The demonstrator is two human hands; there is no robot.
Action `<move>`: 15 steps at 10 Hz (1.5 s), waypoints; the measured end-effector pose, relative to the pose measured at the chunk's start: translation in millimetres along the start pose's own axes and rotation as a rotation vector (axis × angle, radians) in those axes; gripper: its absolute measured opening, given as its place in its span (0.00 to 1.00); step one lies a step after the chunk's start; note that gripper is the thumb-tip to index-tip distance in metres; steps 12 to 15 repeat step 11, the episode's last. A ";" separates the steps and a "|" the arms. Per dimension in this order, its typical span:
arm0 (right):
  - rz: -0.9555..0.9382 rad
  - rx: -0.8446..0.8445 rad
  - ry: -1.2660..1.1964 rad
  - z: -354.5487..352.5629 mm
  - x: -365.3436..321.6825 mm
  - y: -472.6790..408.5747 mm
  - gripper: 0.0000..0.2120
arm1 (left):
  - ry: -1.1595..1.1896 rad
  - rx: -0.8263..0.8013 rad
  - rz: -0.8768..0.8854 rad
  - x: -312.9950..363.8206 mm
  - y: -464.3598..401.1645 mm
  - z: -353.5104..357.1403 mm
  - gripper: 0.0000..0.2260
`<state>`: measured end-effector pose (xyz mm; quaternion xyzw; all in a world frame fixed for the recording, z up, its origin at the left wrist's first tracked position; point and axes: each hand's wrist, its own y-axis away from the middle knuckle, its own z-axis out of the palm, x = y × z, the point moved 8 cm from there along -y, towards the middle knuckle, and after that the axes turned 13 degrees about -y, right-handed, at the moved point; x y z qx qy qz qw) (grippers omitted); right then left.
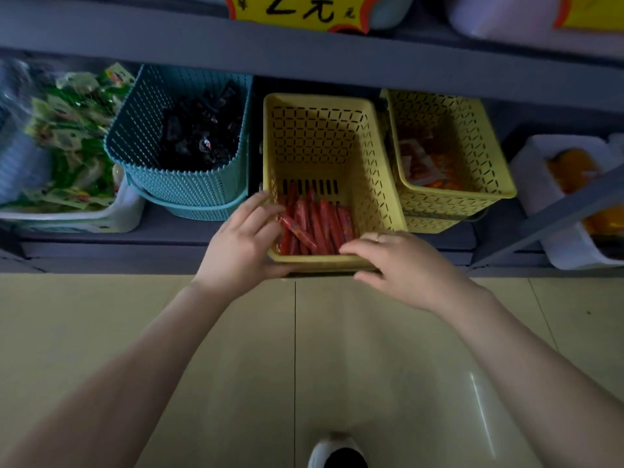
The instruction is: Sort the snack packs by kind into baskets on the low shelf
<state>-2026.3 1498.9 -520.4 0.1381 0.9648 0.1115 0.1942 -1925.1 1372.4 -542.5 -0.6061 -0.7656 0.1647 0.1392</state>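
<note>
Left hand: my left hand [241, 241] sits at the near-left corner of the yellow basket [371, 157]; thumb under the front rim, fingers curled over it among the packs, so I read it as gripping the rim, perhaps to steady the basket.
Right hand: my right hand [401, 263] lies across the near-right rim, fingers bent over the edge with tips just inside; gripping the rim too, I judge, holding no pack.
Red stick packs: the red stick packs [315, 222] are heaped in the basket's near end; long axes mostly front to back, ends toward the shelf's rear; one lies slantwise on top.
Neighbours: teal basket [141, 136] of dark packs to the left; second yellow basket [486, 163] of orange packs to the right; kinds kept apart.
Shelf: the low shelf [101, 248] carries all of them in a row.
</note>
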 end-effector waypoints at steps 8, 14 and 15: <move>0.392 0.719 0.023 -30.4 97.8 -52.7 0.27 | -0.271 -0.066 -0.261 -62.7 -58.2 16.1 0.17; 0.399 0.533 0.043 -39.2 85.7 -42.2 0.30 | -0.251 -0.093 -0.336 -54.1 -50.9 2.1 0.15; 0.399 0.533 0.043 -39.2 85.7 -42.2 0.30 | -0.251 -0.093 -0.336 -54.1 -50.9 2.1 0.15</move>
